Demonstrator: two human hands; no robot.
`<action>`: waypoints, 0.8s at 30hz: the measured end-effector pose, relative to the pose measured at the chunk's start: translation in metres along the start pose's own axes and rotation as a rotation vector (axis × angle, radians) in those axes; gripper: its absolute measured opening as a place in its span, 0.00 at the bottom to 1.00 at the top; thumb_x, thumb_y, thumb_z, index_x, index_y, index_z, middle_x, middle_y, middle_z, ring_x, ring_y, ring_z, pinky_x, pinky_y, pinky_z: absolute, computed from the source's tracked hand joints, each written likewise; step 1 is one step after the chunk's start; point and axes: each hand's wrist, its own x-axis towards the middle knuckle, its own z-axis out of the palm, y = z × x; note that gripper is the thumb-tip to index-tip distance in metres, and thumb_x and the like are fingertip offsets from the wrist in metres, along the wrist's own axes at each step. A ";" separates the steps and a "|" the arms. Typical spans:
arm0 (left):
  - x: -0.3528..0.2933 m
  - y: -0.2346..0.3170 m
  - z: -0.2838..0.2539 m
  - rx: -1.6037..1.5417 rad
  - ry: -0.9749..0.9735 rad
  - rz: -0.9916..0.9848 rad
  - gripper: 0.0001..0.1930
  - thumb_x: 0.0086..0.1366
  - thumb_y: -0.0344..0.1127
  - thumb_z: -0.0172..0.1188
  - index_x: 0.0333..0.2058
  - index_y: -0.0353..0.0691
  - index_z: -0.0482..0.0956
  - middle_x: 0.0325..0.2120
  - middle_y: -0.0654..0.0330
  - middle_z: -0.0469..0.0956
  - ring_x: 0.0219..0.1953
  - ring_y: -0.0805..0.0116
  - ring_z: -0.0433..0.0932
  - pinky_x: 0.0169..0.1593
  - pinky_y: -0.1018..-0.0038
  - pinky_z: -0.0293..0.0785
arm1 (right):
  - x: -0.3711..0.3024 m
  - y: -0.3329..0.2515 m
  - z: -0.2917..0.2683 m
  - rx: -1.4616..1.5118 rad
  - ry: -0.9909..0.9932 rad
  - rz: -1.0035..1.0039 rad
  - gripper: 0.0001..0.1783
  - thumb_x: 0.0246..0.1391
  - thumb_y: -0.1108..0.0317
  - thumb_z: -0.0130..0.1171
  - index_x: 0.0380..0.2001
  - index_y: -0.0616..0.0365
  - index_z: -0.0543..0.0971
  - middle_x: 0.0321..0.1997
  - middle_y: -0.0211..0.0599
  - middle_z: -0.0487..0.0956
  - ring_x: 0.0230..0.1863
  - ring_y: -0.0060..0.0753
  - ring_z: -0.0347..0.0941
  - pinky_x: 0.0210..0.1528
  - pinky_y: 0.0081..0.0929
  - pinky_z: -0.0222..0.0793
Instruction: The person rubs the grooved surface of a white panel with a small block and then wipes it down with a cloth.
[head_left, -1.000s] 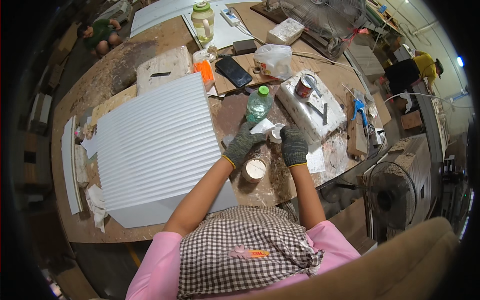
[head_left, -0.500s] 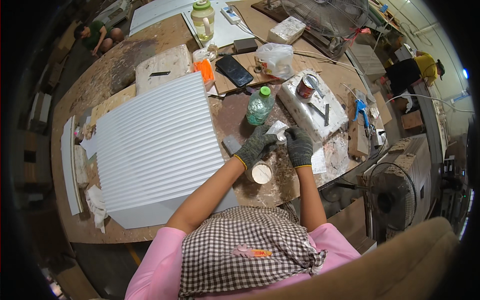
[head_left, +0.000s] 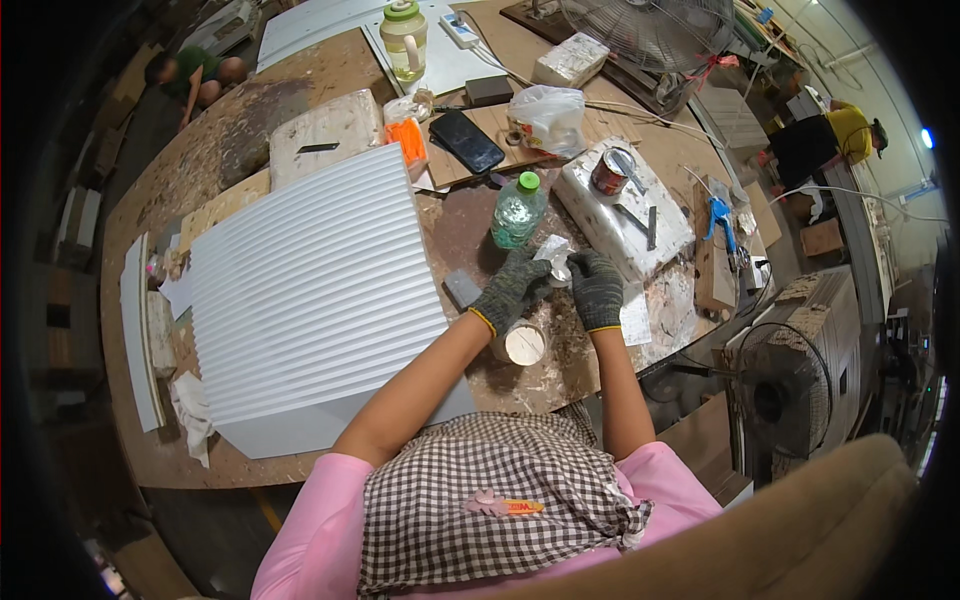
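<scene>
In grey knit gloves, my left hand [head_left: 514, 286] and my right hand [head_left: 598, 290] are close together, their fingers closed on a small crumpled white piece [head_left: 554, 256], paper or cloth. My fingertips partly hide it. Just beyond my left hand stands a clear greenish bottle [head_left: 517, 215] with a green cap. An open round container [head_left: 524, 344] of pale stuff sits near my left wrist. Left of that hand lies a small grey block [head_left: 462, 289]. A large white ribbed panel [head_left: 320, 290] rests on the worktable to the left.
A white stained block [head_left: 625, 215] carries an open small can [head_left: 609, 174] and dark strips. Behind lie a black phone [head_left: 467, 141], a plastic bag [head_left: 550, 118] and a jug [head_left: 404, 45]. A blue-handled tool [head_left: 719, 218] lies right. Two people work in the background.
The white piece is more bunched up between my fingers, with my hands almost in place. The person at far left has bent lower.
</scene>
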 end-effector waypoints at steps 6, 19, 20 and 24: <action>0.006 -0.007 -0.007 0.017 0.025 -0.038 0.20 0.65 0.30 0.61 0.55 0.42 0.71 0.44 0.62 0.78 0.41 0.73 0.78 0.39 0.76 0.80 | -0.005 0.001 -0.007 0.089 0.024 0.096 0.09 0.54 0.66 0.67 0.36 0.57 0.86 0.36 0.44 0.84 0.39 0.45 0.81 0.45 0.37 0.75; 0.004 -0.017 -0.035 0.480 0.129 0.196 0.34 0.61 0.38 0.69 0.63 0.39 0.64 0.49 0.53 0.77 0.45 0.65 0.78 0.45 0.71 0.77 | -0.008 0.039 -0.021 0.883 0.009 0.819 0.09 0.59 0.69 0.65 0.40 0.63 0.84 0.28 0.31 0.81 0.22 0.18 0.71 0.24 0.17 0.67; 0.005 -0.022 -0.050 0.666 0.189 0.338 0.34 0.60 0.38 0.71 0.62 0.39 0.66 0.52 0.52 0.75 0.52 0.62 0.76 0.53 0.69 0.76 | -0.009 0.035 -0.021 0.886 -0.007 0.811 0.09 0.59 0.69 0.65 0.40 0.63 0.84 0.28 0.31 0.81 0.22 0.18 0.71 0.24 0.17 0.67; -0.022 0.006 -0.008 0.904 0.328 0.444 0.34 0.59 0.38 0.72 0.61 0.39 0.68 0.53 0.51 0.75 0.55 0.57 0.75 0.61 0.64 0.71 | -0.026 0.045 -0.033 1.127 0.112 0.780 0.10 0.60 0.71 0.65 0.42 0.63 0.82 0.30 0.30 0.81 0.25 0.19 0.73 0.25 0.16 0.68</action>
